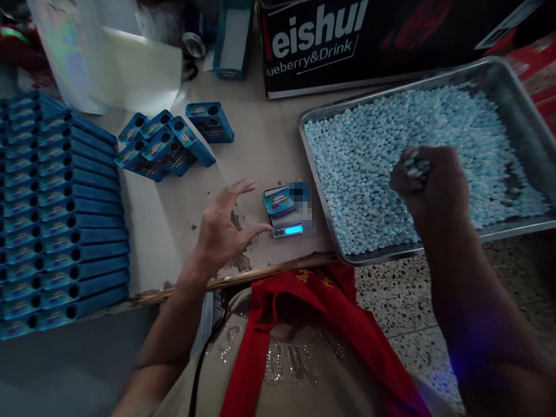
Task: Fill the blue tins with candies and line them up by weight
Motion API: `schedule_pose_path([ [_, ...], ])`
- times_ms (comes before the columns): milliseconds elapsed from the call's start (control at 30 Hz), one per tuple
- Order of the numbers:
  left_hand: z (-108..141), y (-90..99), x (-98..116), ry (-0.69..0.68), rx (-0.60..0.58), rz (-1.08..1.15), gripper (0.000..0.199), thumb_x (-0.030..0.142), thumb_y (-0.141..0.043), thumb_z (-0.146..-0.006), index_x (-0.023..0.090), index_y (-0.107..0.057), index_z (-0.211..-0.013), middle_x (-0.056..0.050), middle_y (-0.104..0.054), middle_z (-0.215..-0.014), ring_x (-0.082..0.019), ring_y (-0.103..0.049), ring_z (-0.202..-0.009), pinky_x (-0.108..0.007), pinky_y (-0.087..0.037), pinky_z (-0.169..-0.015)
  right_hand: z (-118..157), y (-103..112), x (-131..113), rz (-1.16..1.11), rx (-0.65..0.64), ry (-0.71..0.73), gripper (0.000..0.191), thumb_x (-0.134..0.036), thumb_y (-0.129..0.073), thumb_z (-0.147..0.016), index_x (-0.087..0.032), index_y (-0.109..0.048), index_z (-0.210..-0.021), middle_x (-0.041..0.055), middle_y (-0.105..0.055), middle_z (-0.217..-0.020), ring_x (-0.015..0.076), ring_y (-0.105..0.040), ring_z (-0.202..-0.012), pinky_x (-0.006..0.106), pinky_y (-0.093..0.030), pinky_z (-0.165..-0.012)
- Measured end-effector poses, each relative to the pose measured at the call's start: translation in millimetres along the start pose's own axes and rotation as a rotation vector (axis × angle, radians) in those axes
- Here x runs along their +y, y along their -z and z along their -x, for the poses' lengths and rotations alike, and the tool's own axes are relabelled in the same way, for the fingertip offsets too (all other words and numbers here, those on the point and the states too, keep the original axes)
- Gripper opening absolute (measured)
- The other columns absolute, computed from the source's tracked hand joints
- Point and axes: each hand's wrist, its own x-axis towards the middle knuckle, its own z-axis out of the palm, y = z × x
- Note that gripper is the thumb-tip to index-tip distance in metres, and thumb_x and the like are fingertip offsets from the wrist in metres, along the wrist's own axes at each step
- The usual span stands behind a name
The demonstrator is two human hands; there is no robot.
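Observation:
My left hand [226, 227] is open and holds nothing, its thumb and fingers spread just left of a small digital scale [278, 233] with a lit display. A blue candy box [280, 200] rests on the scale. Over the metal tray [324, 223], my right hand [430, 176] is closed around a handful of pale blue candies [417, 168]. Many more light blue candies [360, 174] cover the tray's bottom.
Stacked blue boxes [82, 231] fill the left side. Several loose boxes [169, 145] stand behind my left hand. A large black carton [321, 46] is at the back, near an open blue container [232, 40] and a can [194, 35].

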Motion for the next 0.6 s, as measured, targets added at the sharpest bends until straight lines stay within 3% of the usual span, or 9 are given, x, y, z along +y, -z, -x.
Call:
schedule_pose_path([
  [67,-0.8,-24.2,3.1,0.055,0.014,0.095,0.090,0.061,-0.104,-0.084,0.031,-0.063,-0.157,-0.011,-0.077,-0.151,-0.035,-0.076,-0.142,-0.053,-0.064,-0.125,2.5,3.0,-10.3,-0.258,0.009,-0.096,0.037,-0.029,-0.023,-0.104,-0.027,-0.059,-0.094,0.0154,-0.067,-0.094,0.0198,-0.043,-0.066,0.040,-0.036,-0.065],
  [167,-5.3,-53.3,2.3,0.128,0.002,0.267,0.063,0.050,-0.099,-0.094,0.029,-0.068,-0.144,-0.009,-0.081,-0.139,-0.029,-0.082,-0.129,-0.047,-0.070,-0.115,4.2,1.8,-32.9,-0.594,0.062,-0.358,0.033,-0.028,-0.028,-0.103,-0.028,-0.045,-0.074,0.0123,-0.071,-0.096,0.0158,-0.042,-0.067,0.038,-0.037,-0.066],
  [233,-9.3,-63.6,0.2,0.169,-0.010,0.333,0.046,0.046,-0.094,-0.100,0.028,-0.072,-0.135,-0.007,-0.083,-0.130,-0.026,-0.085,-0.118,-0.042,-0.073,-0.109,1.8,-2.5,-46.4,-0.608,0.084,-0.512,0.042,-0.026,-0.027,-0.105,-0.026,-0.039,-0.066,0.0048,-0.069,-0.086,0.0111,-0.036,-0.064,0.035,-0.034,-0.065],
  [300,-13.1,-67.8,-2.2,0.192,-0.011,0.348,0.043,0.045,-0.094,-0.099,0.028,-0.074,-0.134,-0.005,-0.083,-0.126,-0.024,-0.086,-0.112,-0.041,-0.074,-0.107,-2.4,-7.7,-56.0,-0.572,0.100,-0.584,0.043,-0.024,-0.027,-0.104,-0.023,-0.036,-0.062,-0.0023,-0.064,-0.081,0.0074,-0.028,-0.060,0.033,-0.029,-0.062],
  [467,-18.0,-70.5,-10.8,0.155,-0.033,0.386,0.044,0.044,-0.094,-0.100,0.029,-0.074,-0.137,-0.006,-0.083,-0.129,-0.025,-0.085,-0.117,-0.042,-0.072,-0.112,-7.9,-20.9,-65.3,-0.555,0.103,-0.454,0.032,-0.015,-0.029,-0.095,-0.021,-0.034,-0.065,-0.0051,-0.063,-0.086,0.0075,-0.024,-0.065,0.031,-0.025,-0.060],
  [600,-14.5,-66.1,-17.5,0.096,-0.043,0.425,0.058,0.050,-0.098,-0.095,0.031,-0.071,-0.143,-0.009,-0.080,-0.142,-0.027,-0.082,-0.130,-0.045,-0.069,-0.118,-4.2,-34.3,-61.7,-0.526,0.002,-0.371,0.039,-0.018,-0.022,-0.106,-0.026,-0.032,-0.070,-0.0008,-0.059,-0.084,0.0117,-0.030,-0.067,0.031,-0.029,-0.063],
])
